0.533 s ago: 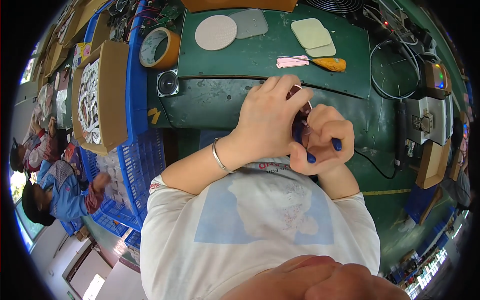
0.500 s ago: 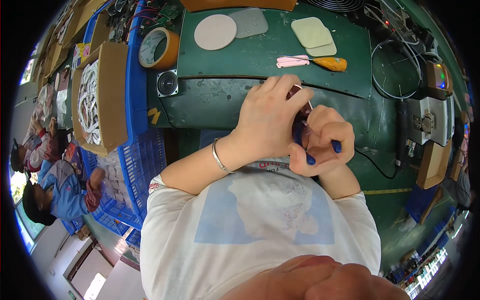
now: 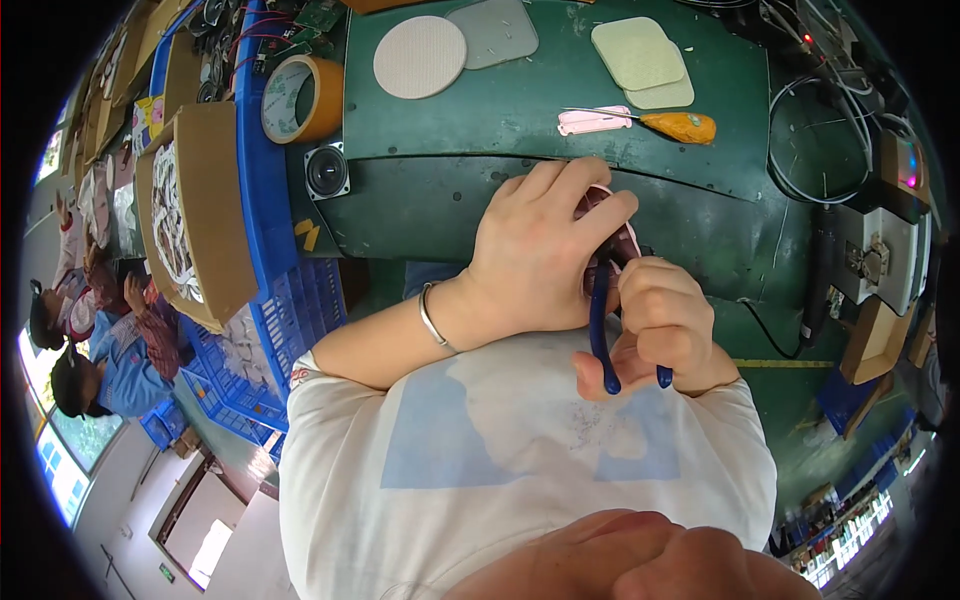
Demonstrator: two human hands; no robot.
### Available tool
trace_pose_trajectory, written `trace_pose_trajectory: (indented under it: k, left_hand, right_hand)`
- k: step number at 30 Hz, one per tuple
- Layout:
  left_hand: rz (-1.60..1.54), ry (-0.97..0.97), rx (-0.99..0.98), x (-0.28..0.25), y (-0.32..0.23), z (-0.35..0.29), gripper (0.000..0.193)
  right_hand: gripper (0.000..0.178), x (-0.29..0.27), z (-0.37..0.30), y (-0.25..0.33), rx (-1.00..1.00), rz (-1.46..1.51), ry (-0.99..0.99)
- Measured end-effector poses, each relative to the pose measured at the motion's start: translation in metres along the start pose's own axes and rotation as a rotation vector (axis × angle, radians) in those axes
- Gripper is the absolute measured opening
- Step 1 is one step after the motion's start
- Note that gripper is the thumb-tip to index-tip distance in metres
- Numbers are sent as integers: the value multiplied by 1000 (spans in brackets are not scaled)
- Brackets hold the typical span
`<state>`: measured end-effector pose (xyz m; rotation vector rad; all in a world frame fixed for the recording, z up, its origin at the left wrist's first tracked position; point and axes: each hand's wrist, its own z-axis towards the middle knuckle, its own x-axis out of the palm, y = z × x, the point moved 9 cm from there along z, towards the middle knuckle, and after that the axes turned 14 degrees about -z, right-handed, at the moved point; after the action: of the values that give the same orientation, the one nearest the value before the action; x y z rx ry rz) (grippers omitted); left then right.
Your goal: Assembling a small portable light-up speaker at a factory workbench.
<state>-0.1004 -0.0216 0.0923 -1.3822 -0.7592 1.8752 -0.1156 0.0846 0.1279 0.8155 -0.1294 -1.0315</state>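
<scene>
My left hand [image 3: 545,245] is closed around a small hollow pink plastic casing [image 3: 626,240], whose rim shows past the fingers. In my right hand [image 3: 660,320] is a pair of pliers or cutters with dark blue handles [image 3: 600,335]. Their jaws reach into the casing, and the tip is hidden by my fingers. Beyond my hands, on the green mat, lie a flat pink plastic piece [image 3: 590,121] and a screwdriver with an orange handle [image 3: 680,127], its shaft crossing the piece.
Farther back are a round pale disc [image 3: 420,57], a grey translucent lid [image 3: 495,35] and pale green pads [image 3: 640,55]. A tape roll [image 3: 303,100] and a small speaker [image 3: 327,172] sit left, beside a cardboard box [image 3: 200,215] and blue crates [image 3: 300,310]. Co-workers [image 3: 110,360] sit far left.
My right hand has shifted down, and the plier handles have swung to point toward my body. More of the pink casing shows. The view has turned slightly.
</scene>
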Motion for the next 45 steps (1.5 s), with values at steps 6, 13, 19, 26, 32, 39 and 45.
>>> trace_pose_trajectory:
  k: [6, 13, 19, 26, 32, 39, 45]
  left_hand:
    - [69, 47, -4, 4, 5, 5, 53]
    - [22, 114, 29, 9, -19, 18, 42]
    - [81, 250, 90, 22, -17, 21, 39]
    - [110, 266, 82, 23, -23, 31, 37]
    - [79, 272, 86, 23, -26, 36, 33]
    - [69, 249, 75, 17, -29, 33, 36]
    - [59, 273, 74, 15, -30, 29, 35]
  right_hand:
    - [36, 5, 25, -15, -83, 13, -27]
    - [33, 1, 33, -25, -24, 74, 70]
    - [32, -2, 15, -18, -17, 53, -40]
    - [31, -14, 3, -3, -74, 121, -31]
    - [36, -20, 0, 0, -143, 167, -73]
    - [48, -23, -3, 2, -202, 227, -114]
    - [48, -28, -17, 2, -229, 218, -148]
